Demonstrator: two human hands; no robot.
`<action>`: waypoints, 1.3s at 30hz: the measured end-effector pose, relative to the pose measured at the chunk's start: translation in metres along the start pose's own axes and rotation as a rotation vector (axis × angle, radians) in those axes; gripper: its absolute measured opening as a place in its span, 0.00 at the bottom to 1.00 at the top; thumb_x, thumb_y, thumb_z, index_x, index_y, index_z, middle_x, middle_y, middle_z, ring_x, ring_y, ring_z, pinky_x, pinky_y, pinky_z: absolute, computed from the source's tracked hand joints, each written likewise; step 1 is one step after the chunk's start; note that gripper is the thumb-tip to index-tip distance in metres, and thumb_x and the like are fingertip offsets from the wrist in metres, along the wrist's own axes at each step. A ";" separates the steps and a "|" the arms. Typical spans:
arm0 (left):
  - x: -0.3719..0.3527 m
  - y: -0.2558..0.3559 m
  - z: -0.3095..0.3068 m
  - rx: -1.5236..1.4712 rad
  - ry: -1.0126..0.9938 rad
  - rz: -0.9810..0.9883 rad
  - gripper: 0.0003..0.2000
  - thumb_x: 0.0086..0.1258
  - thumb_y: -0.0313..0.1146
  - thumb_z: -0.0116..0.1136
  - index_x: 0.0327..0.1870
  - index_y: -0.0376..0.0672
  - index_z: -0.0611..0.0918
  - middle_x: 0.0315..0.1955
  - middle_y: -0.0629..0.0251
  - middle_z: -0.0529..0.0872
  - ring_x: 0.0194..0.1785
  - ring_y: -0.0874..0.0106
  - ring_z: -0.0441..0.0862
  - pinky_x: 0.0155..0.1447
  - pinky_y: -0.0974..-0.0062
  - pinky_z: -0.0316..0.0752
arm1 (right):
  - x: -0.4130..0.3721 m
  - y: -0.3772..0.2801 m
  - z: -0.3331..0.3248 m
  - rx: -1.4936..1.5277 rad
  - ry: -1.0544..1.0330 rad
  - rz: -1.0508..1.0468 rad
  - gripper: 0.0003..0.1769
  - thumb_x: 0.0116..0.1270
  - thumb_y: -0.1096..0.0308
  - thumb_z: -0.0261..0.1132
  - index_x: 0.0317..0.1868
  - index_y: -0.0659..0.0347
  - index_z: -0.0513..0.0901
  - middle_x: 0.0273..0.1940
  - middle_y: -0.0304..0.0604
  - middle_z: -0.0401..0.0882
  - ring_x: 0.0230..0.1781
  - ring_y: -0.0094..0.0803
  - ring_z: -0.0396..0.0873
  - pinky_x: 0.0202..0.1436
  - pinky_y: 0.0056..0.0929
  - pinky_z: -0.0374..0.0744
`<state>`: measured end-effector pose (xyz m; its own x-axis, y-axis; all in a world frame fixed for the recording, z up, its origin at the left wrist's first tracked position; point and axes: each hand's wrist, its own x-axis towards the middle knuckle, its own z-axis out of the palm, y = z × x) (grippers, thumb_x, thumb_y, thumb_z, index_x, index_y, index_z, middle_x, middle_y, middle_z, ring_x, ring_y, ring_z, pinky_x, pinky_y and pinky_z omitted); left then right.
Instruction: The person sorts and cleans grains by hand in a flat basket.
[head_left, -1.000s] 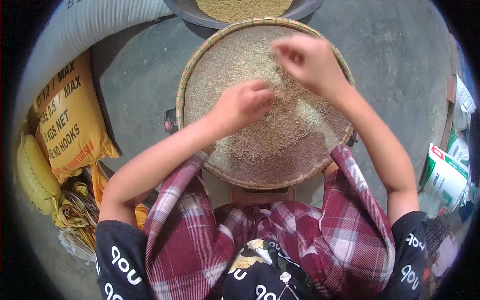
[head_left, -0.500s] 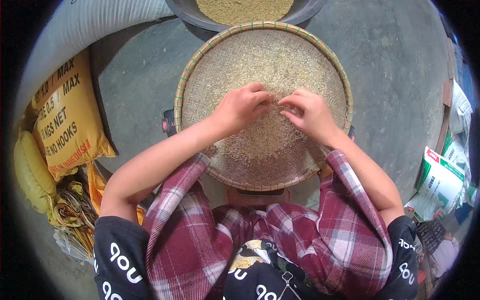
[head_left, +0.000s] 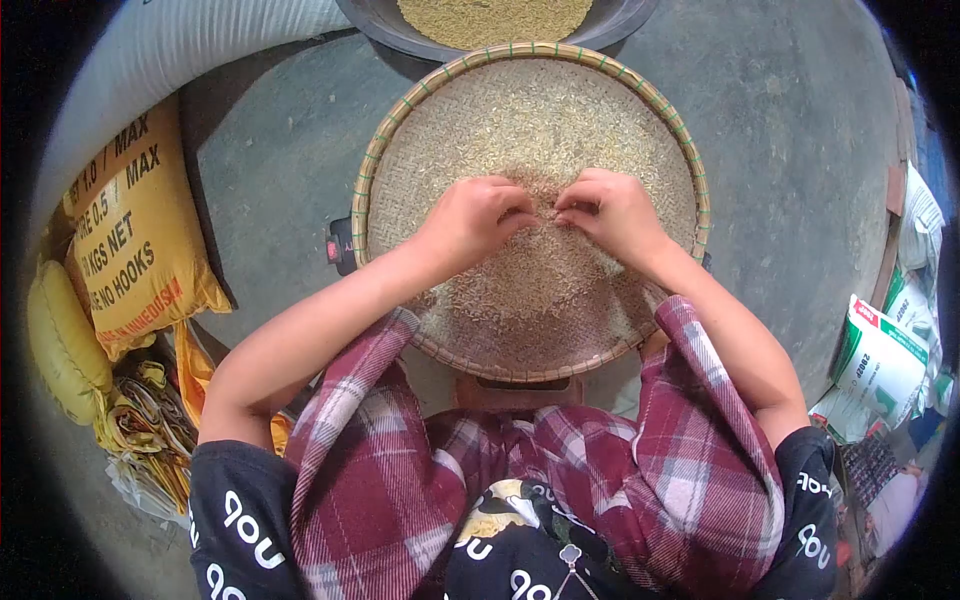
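A round woven tray (head_left: pixel 385 130) with a green-bound rim lies across my lap area, its bottom spread with pale grain (head_left: pixel 540 280). Over the middle of the grain, my left hand (head_left: pixel 488 215) has its fingers curled down and pinched together. My right hand (head_left: pixel 607 208) faces it a short gap to the right, thumb and fingertips pressed together just above the grain. Whatever is between the fingertips of either hand is too small to name.
Beyond the tray stands a dark basin (head_left: pixel 625 25) of grain. At the left are a large white sack (head_left: pixel 215 45), a yellow-orange printed sack (head_left: pixel 145 230) and folded bags (head_left: pixel 150 420). Green-and-white packets (head_left: pixel 880 370) lie at the right.
Both hands have lowered slightly toward me. The right hand's thumb and fingers, apart before, have come together. The left hand has shifted a little to the left.
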<state>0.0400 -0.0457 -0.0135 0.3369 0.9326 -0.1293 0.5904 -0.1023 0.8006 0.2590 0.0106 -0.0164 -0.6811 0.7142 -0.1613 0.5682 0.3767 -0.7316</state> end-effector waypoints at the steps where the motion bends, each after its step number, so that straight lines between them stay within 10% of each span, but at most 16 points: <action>1: 0.000 -0.001 -0.001 -0.024 -0.005 -0.008 0.07 0.59 0.32 0.70 0.36 0.42 0.87 0.29 0.59 0.86 0.34 0.60 0.85 0.40 0.67 0.79 | 0.000 0.000 0.000 0.000 -0.001 -0.001 0.08 0.52 0.63 0.74 0.32 0.54 0.87 0.31 0.40 0.81 0.35 0.41 0.83 0.38 0.37 0.81; 15: 0.011 0.004 -0.017 -0.022 0.046 -0.075 0.06 0.60 0.29 0.68 0.37 0.42 0.88 0.30 0.59 0.87 0.31 0.68 0.86 0.36 0.73 0.79 | 0.005 -0.012 -0.024 0.111 0.011 0.082 0.04 0.59 0.72 0.69 0.33 0.63 0.86 0.29 0.49 0.82 0.31 0.43 0.82 0.36 0.36 0.79; 20: 0.096 0.000 -0.099 0.248 0.493 0.008 0.05 0.66 0.30 0.64 0.40 0.45 0.89 0.34 0.63 0.90 0.34 0.76 0.86 0.38 0.75 0.80 | 0.037 -0.015 -0.051 0.152 0.150 -0.024 0.06 0.63 0.71 0.66 0.36 0.64 0.87 0.31 0.49 0.85 0.31 0.38 0.84 0.37 0.32 0.79; 22: 0.133 -0.018 -0.124 0.365 0.645 0.006 0.10 0.61 0.28 0.64 0.43 0.40 0.88 0.38 0.54 0.88 0.40 0.66 0.87 0.45 0.70 0.81 | 0.071 -0.020 -0.072 0.077 0.239 -0.124 0.07 0.66 0.68 0.68 0.39 0.63 0.88 0.32 0.39 0.86 0.30 0.20 0.80 0.32 0.23 0.77; 27: 0.174 -0.082 -0.129 0.759 0.977 0.302 0.14 0.58 0.26 0.63 0.45 0.36 0.86 0.38 0.47 0.87 0.42 0.58 0.88 0.47 0.66 0.81 | 0.169 -0.031 -0.112 0.160 0.355 -0.095 0.19 0.51 0.76 0.64 0.46 0.67 0.87 0.41 0.56 0.86 0.40 0.45 0.87 0.47 0.36 0.83; 30: 0.131 -0.010 -0.120 0.219 0.486 -0.148 0.17 0.55 0.28 0.67 0.48 0.35 0.84 0.49 0.46 0.85 0.55 0.55 0.83 0.61 0.63 0.76 | 0.203 0.012 -0.083 -0.056 0.521 -0.225 0.20 0.51 0.75 0.65 0.47 0.66 0.86 0.43 0.57 0.86 0.42 0.44 0.86 0.49 0.35 0.82; 32: 0.102 -0.017 -0.094 0.486 0.540 0.248 0.06 0.65 0.29 0.64 0.41 0.44 0.88 0.35 0.60 0.88 0.36 0.71 0.86 0.41 0.71 0.80 | 0.196 0.028 -0.071 -0.158 0.512 -0.283 0.26 0.52 0.73 0.68 0.56 0.65 0.82 0.47 0.57 0.84 0.43 0.42 0.85 0.50 0.34 0.82; 34: 0.070 -0.003 -0.075 0.348 0.382 0.347 0.07 0.63 0.28 0.65 0.41 0.44 0.87 0.34 0.60 0.86 0.38 0.64 0.85 0.44 0.69 0.80 | 0.164 0.021 -0.058 -0.162 0.563 -0.342 0.15 0.57 0.66 0.69 0.44 0.62 0.85 0.38 0.50 0.85 0.36 0.37 0.85 0.42 0.32 0.80; 39: 0.014 0.004 -0.030 0.126 -0.172 0.191 0.09 0.59 0.30 0.68 0.41 0.45 0.87 0.39 0.63 0.83 0.44 0.62 0.83 0.48 0.66 0.79 | 0.079 -0.014 -0.053 -0.211 0.364 -0.279 0.12 0.61 0.60 0.70 0.30 0.60 0.87 0.28 0.42 0.83 0.26 0.32 0.82 0.32 0.31 0.78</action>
<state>0.0246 -0.0228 0.0056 0.5639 0.8211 -0.0888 0.5872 -0.3231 0.7421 0.2222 0.0932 0.0162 -0.6368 0.7142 0.2905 0.4937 0.6671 -0.5579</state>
